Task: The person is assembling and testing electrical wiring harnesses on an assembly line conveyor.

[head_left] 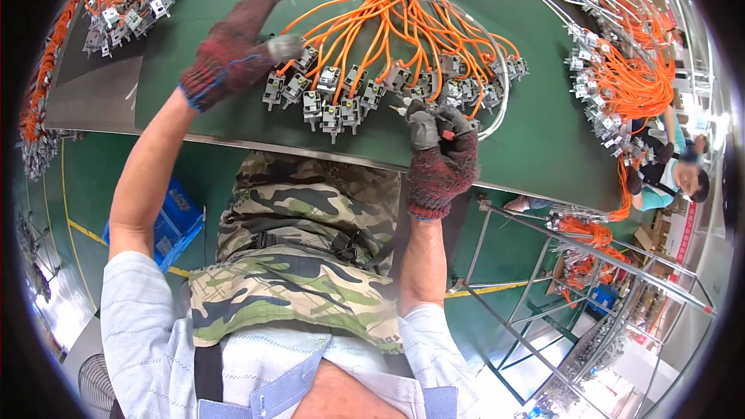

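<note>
My left hand (239, 50), in a dark red knitted glove with grey fingertips, is held over the left end of a fan of orange cables (392, 12). Its thumb and fingers are spread, and it grips nothing. Grey metal connectors (330, 115) with small yellowish dots end these cables and lie in a loose arc on the green tabletop. At the right of the arc, my right hand (442, 159), gloved alike, is closed round a slim pen-like tool (399, 110). Its pale tip points left, towards the connectors; the glove hides most of it.
White ties (503, 101) loop round the bundle. More cable bundles lie at the far left (128, 12) and right (621, 85) of the green table (543, 151). A metal frame rack (535, 295) stands at lower right, a blue crate (174, 221) on the floor at left. Another person (667, 178) is at right.
</note>
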### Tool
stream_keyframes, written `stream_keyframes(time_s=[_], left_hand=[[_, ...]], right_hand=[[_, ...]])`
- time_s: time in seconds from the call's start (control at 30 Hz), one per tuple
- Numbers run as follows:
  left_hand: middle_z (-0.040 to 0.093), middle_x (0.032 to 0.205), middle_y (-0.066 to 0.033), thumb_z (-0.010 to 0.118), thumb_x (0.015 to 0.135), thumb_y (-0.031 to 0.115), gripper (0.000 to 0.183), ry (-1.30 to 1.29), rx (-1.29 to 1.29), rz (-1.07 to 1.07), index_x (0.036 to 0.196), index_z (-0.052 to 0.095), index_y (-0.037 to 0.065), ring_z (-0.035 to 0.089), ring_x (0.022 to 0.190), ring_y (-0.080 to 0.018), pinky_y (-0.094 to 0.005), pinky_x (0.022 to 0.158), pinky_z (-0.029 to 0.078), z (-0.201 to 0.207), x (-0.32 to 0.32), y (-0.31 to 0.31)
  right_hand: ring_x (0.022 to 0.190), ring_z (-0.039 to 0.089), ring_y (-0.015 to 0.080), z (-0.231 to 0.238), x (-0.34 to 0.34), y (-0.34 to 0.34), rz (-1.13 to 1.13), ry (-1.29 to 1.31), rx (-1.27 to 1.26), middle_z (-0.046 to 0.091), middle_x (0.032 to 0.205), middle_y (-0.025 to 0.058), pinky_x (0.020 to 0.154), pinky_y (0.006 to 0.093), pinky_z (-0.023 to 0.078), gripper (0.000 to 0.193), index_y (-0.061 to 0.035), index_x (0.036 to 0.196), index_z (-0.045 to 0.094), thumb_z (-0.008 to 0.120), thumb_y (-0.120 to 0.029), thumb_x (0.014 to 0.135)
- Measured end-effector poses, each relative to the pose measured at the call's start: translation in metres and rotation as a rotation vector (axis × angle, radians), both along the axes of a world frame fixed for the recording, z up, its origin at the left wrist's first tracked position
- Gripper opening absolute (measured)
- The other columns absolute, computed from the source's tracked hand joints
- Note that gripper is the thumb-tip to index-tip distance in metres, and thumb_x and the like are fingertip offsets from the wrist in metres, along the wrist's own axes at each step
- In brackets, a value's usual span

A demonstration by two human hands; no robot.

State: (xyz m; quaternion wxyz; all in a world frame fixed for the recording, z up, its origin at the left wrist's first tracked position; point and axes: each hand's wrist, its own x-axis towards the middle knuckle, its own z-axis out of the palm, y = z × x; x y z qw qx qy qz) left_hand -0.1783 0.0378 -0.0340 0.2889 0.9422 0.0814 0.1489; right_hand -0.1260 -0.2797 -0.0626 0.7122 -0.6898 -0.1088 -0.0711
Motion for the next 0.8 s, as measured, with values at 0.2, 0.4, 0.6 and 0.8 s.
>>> stream_keyframes(time_s=[0.2,0.4,0.6,0.8], left_hand=[[0.050,0.157,-0.0254,0.090,0.081,0.046,0.105,0.116,-0.444,-0.150,0.163,0.040,0.004,0.048,0.148,-0.0410,-0.0483,0.123,0.039,-0.041,-0.038,0.004],[0.047,0.158,-0.0277,0.090,0.074,0.060,0.116,-0.023,-0.072,-0.304,0.161,0.041,0.001,0.044,0.150,-0.0450,-0.0507,0.124,0.036,-0.043,-0.038,0.006],[0.049,0.154,-0.0267,0.091,0.070,0.055,0.110,-0.017,0.148,-0.076,0.156,0.045,0.005,0.049,0.140,-0.0476,-0.0569,0.118,0.040,-0.055,-0.037,-0.038],[0.051,0.150,-0.0295,0.091,0.073,0.054,0.106,-0.010,0.097,-0.007,0.154,0.046,0.002,0.050,0.137,-0.0476,-0.0585,0.116,0.040,-0.061,-0.032,-0.105]], right_hand=[[0.092,0.075,0.0136,-0.007,-0.010,0.019,0.021,-0.040,-0.132,0.081,0.103,0.0115,0.085,0.0313,0.061,0.034,0.0029,0.120,0.073,0.086,-0.006,0.090],[0.091,0.074,0.0128,-0.023,-0.007,0.018,-0.015,-0.196,-0.220,0.080,0.103,0.0114,0.085,0.0302,0.060,0.032,0.0031,0.120,0.074,0.085,-0.005,0.090],[0.091,0.070,0.0120,-0.017,-0.004,0.007,-0.008,-0.160,-0.269,0.076,0.099,0.0051,0.085,0.0304,0.059,0.028,0.0010,0.117,0.073,0.083,-0.006,0.093],[0.090,0.071,0.0128,-0.005,0.012,-0.013,-0.077,-0.088,-0.201,0.077,0.102,0.0077,0.082,0.0300,0.059,0.022,0.0002,0.116,0.072,0.080,-0.005,0.096]])
